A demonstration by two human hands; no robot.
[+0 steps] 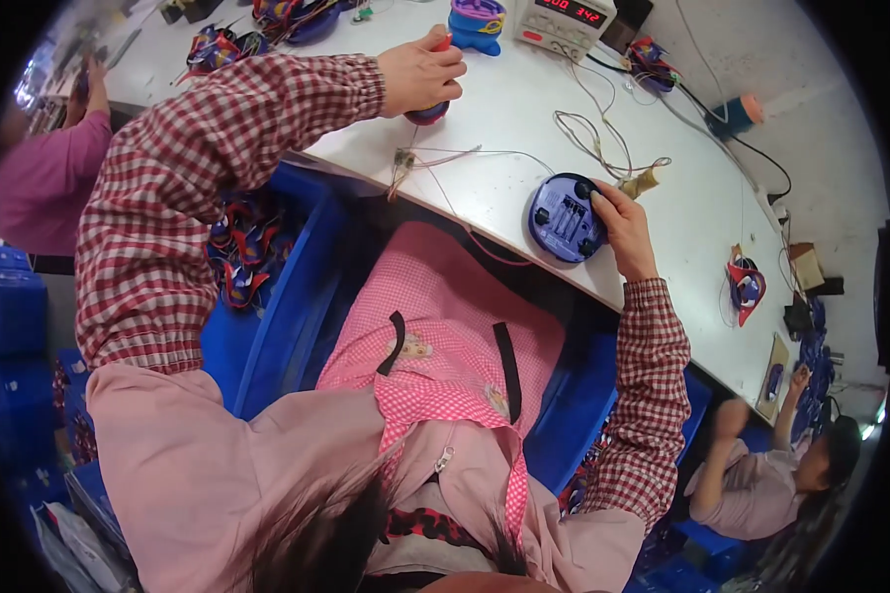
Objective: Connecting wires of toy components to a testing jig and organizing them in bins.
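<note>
My left hand is closed around a red and dark blue piece near the table's front edge. The fingers hide most of it, so its kind is unclear. My right hand grips the rim of a round blue-violet plastic toy base, thumb on its face. That face shows slots like a battery compartment and several black round parts. Thin wires run from the base across the table toward a small wired part at the edge.
A power supply with a red display stands at the back, beside a blue and purple container. Loose cable lies behind the base. Blue bins flank my lap. Co-workers sit left and right.
</note>
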